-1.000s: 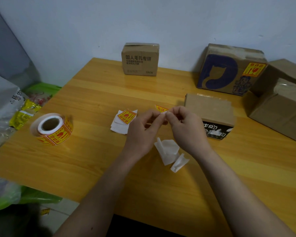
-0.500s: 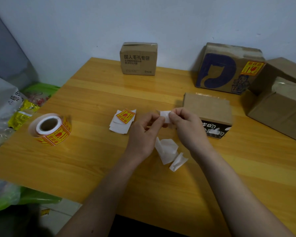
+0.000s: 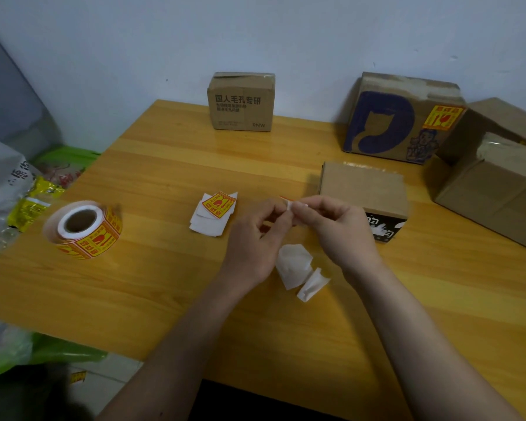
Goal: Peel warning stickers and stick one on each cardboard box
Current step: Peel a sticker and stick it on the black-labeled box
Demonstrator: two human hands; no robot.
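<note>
Over the middle of the wooden table [image 3: 152, 287], my left hand [image 3: 255, 238] and my right hand [image 3: 334, 229] pinch one small warning sticker [image 3: 288, 203] on its white backing between their fingertips; most of it is hidden by my fingers. A low cardboard box [image 3: 362, 189] with a black printed front lies just behind my right hand. A small box with printed characters [image 3: 241, 101] stands at the back by the wall. At the back right, a box with a blue cat logo [image 3: 386, 120] carries a yellow and red sticker [image 3: 442, 117]. The sticker roll [image 3: 84, 227] lies at the left.
A loose sticker on white backing sheets [image 3: 214, 212] lies left of my hands. Crumpled white backing scraps [image 3: 298, 268] lie under my wrists. Larger cardboard boxes [image 3: 495, 189] crowd the right edge. Plastic bags [image 3: 9, 189] are piled beside the table's left edge.
The sticker piece between my fingertips has turned: its yellow face showed first, then its white backing, and now only a small white corner with a red edge sticks out. Both hands stayed put.
</note>
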